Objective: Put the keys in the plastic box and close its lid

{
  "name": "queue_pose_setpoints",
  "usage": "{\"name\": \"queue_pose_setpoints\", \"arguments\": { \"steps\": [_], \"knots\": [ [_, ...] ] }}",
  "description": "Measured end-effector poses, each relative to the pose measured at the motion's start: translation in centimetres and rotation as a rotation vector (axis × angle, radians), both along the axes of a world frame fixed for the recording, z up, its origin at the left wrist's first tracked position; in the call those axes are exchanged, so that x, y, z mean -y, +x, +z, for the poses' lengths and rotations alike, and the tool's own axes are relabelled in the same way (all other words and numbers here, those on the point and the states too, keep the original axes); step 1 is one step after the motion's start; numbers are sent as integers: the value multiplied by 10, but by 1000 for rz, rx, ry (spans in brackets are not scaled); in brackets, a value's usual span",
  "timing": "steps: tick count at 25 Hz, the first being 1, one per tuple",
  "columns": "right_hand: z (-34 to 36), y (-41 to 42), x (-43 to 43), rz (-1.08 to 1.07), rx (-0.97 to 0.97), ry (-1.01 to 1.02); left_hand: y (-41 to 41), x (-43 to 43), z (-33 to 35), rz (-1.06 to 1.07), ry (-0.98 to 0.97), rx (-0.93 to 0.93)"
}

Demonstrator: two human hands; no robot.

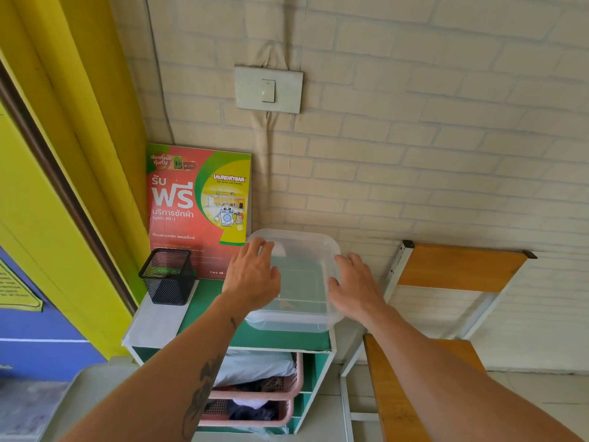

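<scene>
A clear plastic box (298,282) with its lid on top stands on the green top of a small shelf unit (223,338). My left hand (253,275) lies flat on the lid's left side, fingers spread. At the box's right edge my right hand (353,285) rests with its fingers on the lid's rim. Something small and brownish (287,304) shows dimly through the plastic near the front of the box; I cannot tell whether it is the keys.
A black mesh pen cup (167,275) stands left of the box. A red laundry poster (197,205) leans on the brick-pattern wall behind. Pink baskets (255,393) of clothes fill the shelves below. A wooden chair (446,269) stands to the right, a yellow door frame (63,154) to the left.
</scene>
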State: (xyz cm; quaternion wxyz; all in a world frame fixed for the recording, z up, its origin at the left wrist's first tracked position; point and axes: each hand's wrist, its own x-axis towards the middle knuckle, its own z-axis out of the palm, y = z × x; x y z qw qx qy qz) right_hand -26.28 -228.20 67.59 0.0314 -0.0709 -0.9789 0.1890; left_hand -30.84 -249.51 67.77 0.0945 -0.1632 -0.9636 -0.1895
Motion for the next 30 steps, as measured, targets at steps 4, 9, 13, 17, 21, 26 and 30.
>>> {"name": "queue_pose_setpoints", "arguments": {
  "steps": [4,9,13,17,21,26,30],
  "knots": [
    [-8,-15,3,51,73,-24,-19,3,-7,-76,-127,40],
    [-26,-26,1,115,106,-31,-28,6,-24,-98,-193,98],
    [-33,-33,1,100,130,-2,-34,7,-32,-87,-213,116],
    [-31,-34,1,99,143,40,-37,3,-32,-90,-278,158],
    [-25,-33,2,97,167,107,-37,3,-30,-86,-306,184],
    [-17,-34,3,104,260,73,-38,4,-27,-88,-360,217],
    [1,-27,-8,101,260,12,-32,-7,-10,-50,-373,146]
  ]
}}
